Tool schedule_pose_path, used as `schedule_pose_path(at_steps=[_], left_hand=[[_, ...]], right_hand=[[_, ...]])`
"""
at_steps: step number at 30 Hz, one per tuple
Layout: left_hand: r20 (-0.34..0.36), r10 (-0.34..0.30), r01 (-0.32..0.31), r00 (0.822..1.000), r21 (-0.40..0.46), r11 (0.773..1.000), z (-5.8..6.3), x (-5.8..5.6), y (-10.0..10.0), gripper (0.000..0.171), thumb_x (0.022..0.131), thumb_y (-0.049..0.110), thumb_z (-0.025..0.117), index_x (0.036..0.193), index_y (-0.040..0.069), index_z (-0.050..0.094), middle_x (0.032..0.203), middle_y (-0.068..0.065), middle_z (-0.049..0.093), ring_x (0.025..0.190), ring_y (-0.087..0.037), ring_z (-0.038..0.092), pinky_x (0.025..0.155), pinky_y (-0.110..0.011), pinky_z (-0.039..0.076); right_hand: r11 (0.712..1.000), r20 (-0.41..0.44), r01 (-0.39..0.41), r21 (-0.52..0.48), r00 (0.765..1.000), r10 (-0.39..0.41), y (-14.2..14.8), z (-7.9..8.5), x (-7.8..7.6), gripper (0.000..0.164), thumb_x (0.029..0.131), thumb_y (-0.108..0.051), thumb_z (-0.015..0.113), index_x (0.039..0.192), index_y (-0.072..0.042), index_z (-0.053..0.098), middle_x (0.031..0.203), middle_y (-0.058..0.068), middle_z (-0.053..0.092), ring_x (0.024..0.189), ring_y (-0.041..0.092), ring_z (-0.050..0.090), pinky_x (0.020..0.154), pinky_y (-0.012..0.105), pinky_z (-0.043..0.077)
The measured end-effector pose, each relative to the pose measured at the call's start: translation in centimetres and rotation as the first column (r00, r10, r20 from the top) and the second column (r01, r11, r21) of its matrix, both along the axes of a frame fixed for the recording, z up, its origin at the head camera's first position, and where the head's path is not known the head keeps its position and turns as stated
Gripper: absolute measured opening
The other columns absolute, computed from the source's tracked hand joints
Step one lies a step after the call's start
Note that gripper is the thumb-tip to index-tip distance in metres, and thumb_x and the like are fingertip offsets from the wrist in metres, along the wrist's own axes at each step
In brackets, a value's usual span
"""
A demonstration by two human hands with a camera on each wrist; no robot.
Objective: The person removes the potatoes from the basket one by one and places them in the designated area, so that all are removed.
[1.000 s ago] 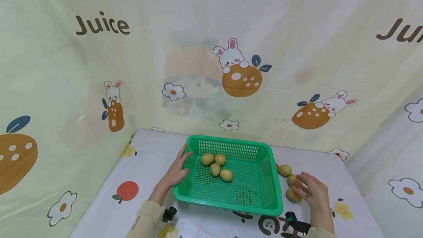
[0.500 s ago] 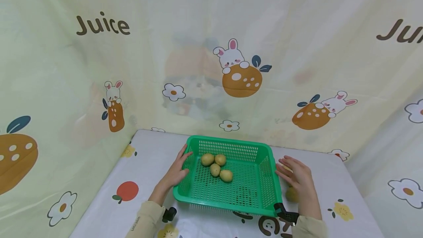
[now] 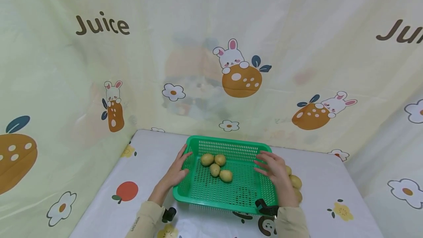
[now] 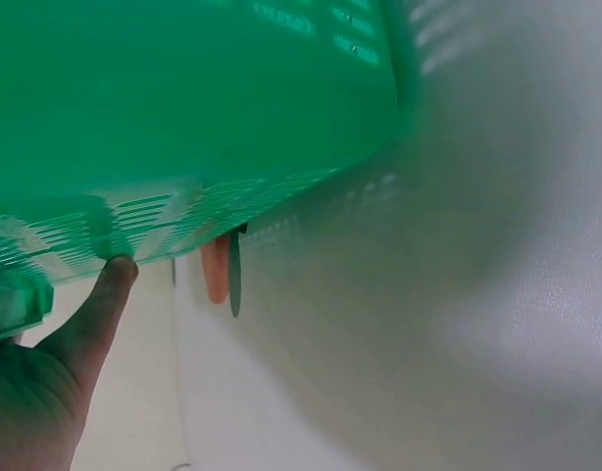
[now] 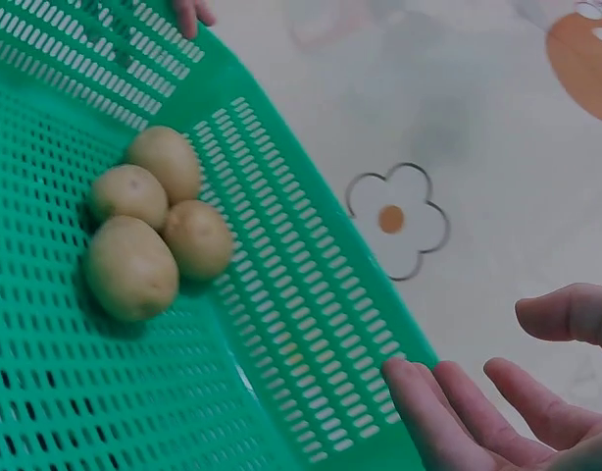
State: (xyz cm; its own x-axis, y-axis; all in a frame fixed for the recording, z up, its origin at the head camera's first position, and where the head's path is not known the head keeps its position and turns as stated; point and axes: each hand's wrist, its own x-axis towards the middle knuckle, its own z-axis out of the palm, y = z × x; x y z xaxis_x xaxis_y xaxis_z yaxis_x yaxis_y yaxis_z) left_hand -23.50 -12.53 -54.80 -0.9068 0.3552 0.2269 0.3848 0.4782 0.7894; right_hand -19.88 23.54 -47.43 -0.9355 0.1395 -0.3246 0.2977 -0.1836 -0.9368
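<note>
A green plastic basket (image 3: pixel 231 205) with slotted walls stands on the table. Several potatoes (image 3: pixel 226 176) lie together in its left half. My left hand (image 3: pixel 175 172) holds the basket's left side, fingertips over the rim; in the left wrist view its thumb (image 4: pixel 110 285) meets the slotted wall. Above the basket's right end is my right hand (image 3: pixel 272 170), fingers spread and slightly bent, holding nothing. The right wrist view has its fingertips (image 5: pixel 448 378) close by the far rim. Three more potatoes (image 3: pixel 295 181) sit outside the basket at the right, partly hidden behind my right wrist.
A white tablecloth (image 3: pixel 145 161) with printed fruit and flowers covers the table. Behind it hangs a pale patterned curtain (image 3: pixel 198 65), with more curtain at both sides. A black wrist camera (image 3: pixel 266 208) overlaps the basket's front right corner.
My right hand has moved left from beside the loose potatoes, past the basket's right rim and over its inside. The left hand, the basket and the potatoes in it have stayed put.
</note>
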Motion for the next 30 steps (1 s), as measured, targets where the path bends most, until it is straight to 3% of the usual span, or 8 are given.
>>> schedule_pose_path(at_steps=[3, 7, 14, 20, 30], left_hand=[[0.006, -0.002, 0.002, 1.0, 0.004, 1.0, 0.1, 0.1, 0.0, 0.067, 0.077, -0.005, 0.051, 0.143, -0.006, 0.043, 0.164, -0.016, 0.01, 0.147, -0.041, 0.015, 0.109, -0.066, 0.024], [0.016, -0.003, 0.003, 1.0, 0.011, 1.0, 0.2, 0.2, -0.1, 0.068, 0.077, -0.006, 0.051, 0.144, -0.006, 0.043, 0.164, -0.016, 0.009, 0.147, -0.041, 0.015, 0.109, -0.066, 0.023], [0.016, 0.003, -0.003, 1.0, 0.012, 1.0, 0.1, 0.2, 0.0, 0.068, 0.077, -0.005, 0.051, 0.144, -0.005, 0.043, 0.164, -0.016, 0.01, 0.147, -0.041, 0.015, 0.109, -0.067, 0.023], [0.021, -0.001, 0.001, 1.0, 0.011, 1.0, 0.0, 0.1, 0.0, 0.067, 0.078, -0.005, 0.051, 0.145, -0.006, 0.042, 0.164, -0.016, 0.009, 0.148, -0.04, 0.014, 0.11, -0.066, 0.022], [0.017, -0.005, 0.004, 1.0, 0.012, 1.0, -0.4, -0.1, -0.1, 0.069, 0.076, -0.004, 0.052, 0.144, -0.005, 0.043, 0.164, -0.016, 0.009, 0.147, -0.042, 0.015, 0.109, -0.067, 0.023]], right_hand=[[1.0, 0.008, -0.016, 0.02, 1.0, 0.016, -0.9, -0.7, -0.7, 0.055, 0.1, -0.012, 0.054, 0.149, 0.004, 0.035, 0.137, 0.021, 0.052, 0.122, 0.035, 0.056, 0.086, 0.041, 0.056], [0.999, 0.031, -0.028, 0.042, 0.999, 0.027, -2.0, -1.6, -1.4, 0.054, 0.099, -0.012, 0.054, 0.148, 0.005, 0.036, 0.143, 0.027, 0.044, 0.129, 0.044, 0.047, 0.087, 0.045, 0.055], [0.997, 0.071, -0.037, 0.07, 0.997, 0.032, -3.7, -2.7, -2.4, 0.053, 0.097, -0.011, 0.057, 0.144, 0.007, 0.042, 0.141, 0.031, 0.045, 0.128, 0.051, 0.045, 0.085, 0.049, 0.055], [0.99, 0.074, -0.09, 0.105, 0.994, 0.082, -4.4, -3.3, -2.9, 0.055, 0.091, -0.014, 0.064, 0.139, 0.008, 0.047, 0.136, 0.033, 0.048, 0.124, 0.054, 0.047, 0.081, 0.05, 0.056], [0.975, 0.157, -0.165, 0.148, 0.977, 0.142, -5.8, -4.8, -3.6, 0.049, 0.092, -0.008, 0.059, 0.136, 0.01, 0.048, 0.135, 0.034, 0.046, 0.123, 0.056, 0.046, 0.085, 0.056, 0.054]])
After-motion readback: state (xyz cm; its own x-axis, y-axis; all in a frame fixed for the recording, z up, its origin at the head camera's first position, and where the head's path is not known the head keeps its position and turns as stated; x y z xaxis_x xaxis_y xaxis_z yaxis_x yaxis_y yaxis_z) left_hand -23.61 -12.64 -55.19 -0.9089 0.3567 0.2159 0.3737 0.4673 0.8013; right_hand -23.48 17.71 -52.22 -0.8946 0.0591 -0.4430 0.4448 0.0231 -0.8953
